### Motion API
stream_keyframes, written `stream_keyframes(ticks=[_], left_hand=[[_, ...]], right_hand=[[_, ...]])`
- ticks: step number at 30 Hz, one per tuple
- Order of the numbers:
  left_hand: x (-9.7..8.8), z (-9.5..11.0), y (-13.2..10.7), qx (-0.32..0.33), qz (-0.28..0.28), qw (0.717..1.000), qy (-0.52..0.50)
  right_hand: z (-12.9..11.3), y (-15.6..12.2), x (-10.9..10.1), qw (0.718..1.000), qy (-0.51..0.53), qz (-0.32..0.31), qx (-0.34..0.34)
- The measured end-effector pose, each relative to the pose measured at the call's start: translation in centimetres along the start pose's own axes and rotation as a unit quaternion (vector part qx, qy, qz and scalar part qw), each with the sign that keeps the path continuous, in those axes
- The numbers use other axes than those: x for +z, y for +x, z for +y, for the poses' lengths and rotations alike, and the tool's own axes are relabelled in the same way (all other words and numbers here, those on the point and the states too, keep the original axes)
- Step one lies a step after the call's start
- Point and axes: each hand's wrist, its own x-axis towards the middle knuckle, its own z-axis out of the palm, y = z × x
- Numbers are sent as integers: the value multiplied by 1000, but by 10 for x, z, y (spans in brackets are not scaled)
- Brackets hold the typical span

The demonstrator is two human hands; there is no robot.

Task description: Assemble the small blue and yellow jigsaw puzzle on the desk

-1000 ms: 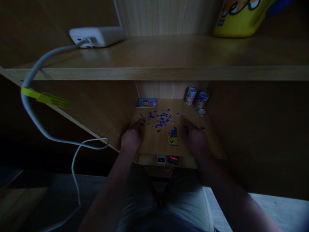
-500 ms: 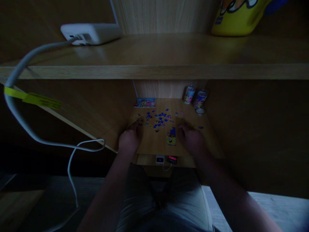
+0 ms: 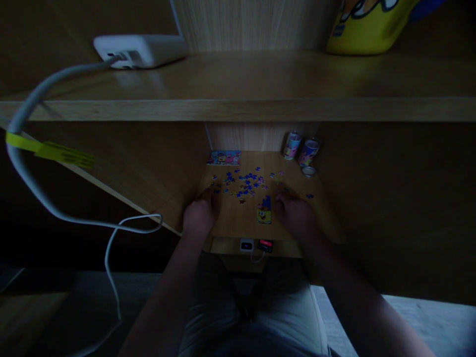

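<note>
Foremost, left hand [image 3: 200, 214] and right hand [image 3: 296, 213]: forearms stretched forward, one at either side of the wooden desktop [image 3: 234, 220]. Joined puzzle section [image 3: 264, 214]: yellow below, jagged blue above, just beside the right hand. Loose pieces [image 3: 247, 186]: mostly blue, scattered between the hands. Fingers: both sets curled; whether gripping a piece, indiscernible.

Head-worn view, facing forward and down, upper shelf [image 3: 238, 74] close, puzzle pieces [image 3: 248, 187] farther below
</note>
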Motion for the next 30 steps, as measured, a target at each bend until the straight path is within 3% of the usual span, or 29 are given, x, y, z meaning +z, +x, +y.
stream_keyframes(ticks=[7, 12, 14, 30], left_hand=[[-3, 2, -1, 3, -8, 1000, 8], [-2, 1, 0, 5, -22, 1000, 14], [-1, 0, 0, 10, -20, 1000, 10], [-7, 3, -1, 13, -16, 1000, 5]], right_hand=[[2, -1, 0, 999, -4, -5, -34], [7, -7, 5, 978, 52, -38, -197], [8, -9, 6, 972, 62, -42, -225], [5, -10, 4, 977, 55, -22, -203]])
